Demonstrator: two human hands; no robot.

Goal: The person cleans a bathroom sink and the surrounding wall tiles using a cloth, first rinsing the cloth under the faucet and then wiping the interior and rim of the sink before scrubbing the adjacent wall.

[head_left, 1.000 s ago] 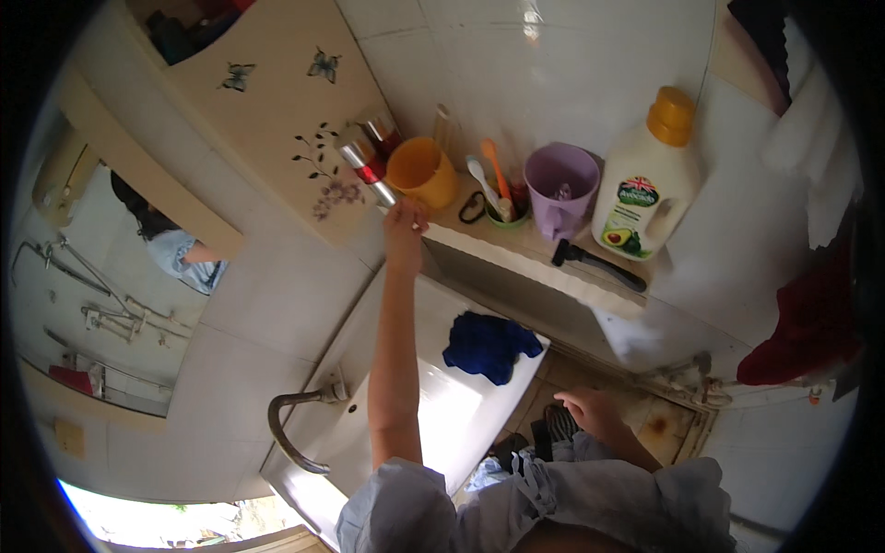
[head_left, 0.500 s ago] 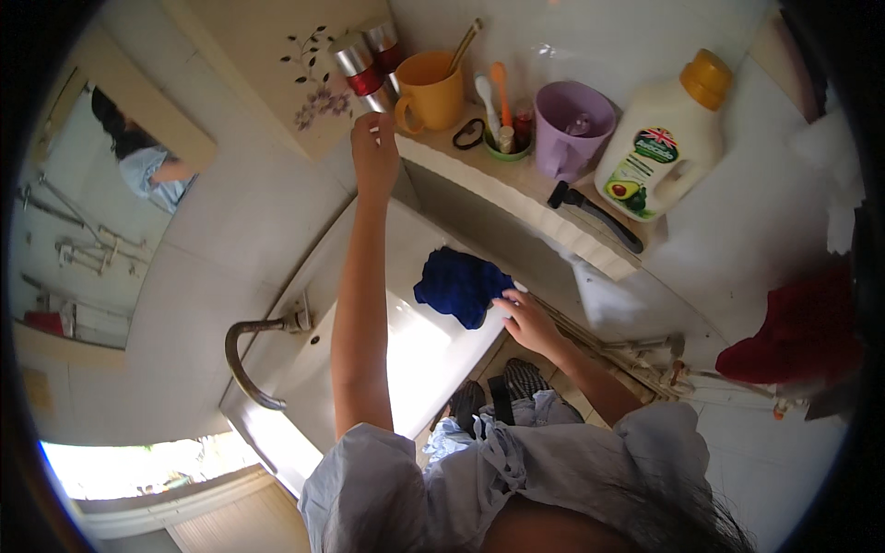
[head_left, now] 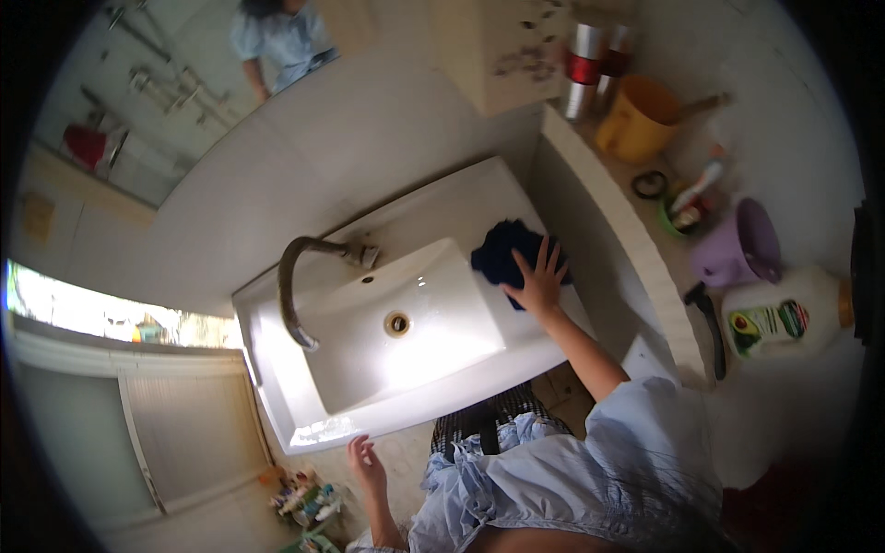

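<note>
A dark blue cloth (head_left: 498, 251) lies bunched on the right-hand ledge of the white sink (head_left: 369, 392). My right hand (head_left: 537, 286) rests on its near side, fingers spread and not closed round it. My left hand (head_left: 367, 459) hangs low in front of the sink's near edge, open and loosely bent, with nothing in it. A curved metal faucet (head_left: 293, 276) arches over the basin's left part, and the drain (head_left: 397, 323) shows in the basin floor.
Along the shelf on the right stand a yellow mug (head_left: 636, 120), a purple cup (head_left: 733, 249), a black razor (head_left: 708, 327) and a white jug (head_left: 784, 313) with an orange cap. Several bottles (head_left: 304, 498) stand low at the left. A mirror (head_left: 175, 92) hangs upper left.
My left hand has come down from the shelf by the yellow mug to the sink's near edge. My right hand has moved onto the blue cloth. The view has swung left.
</note>
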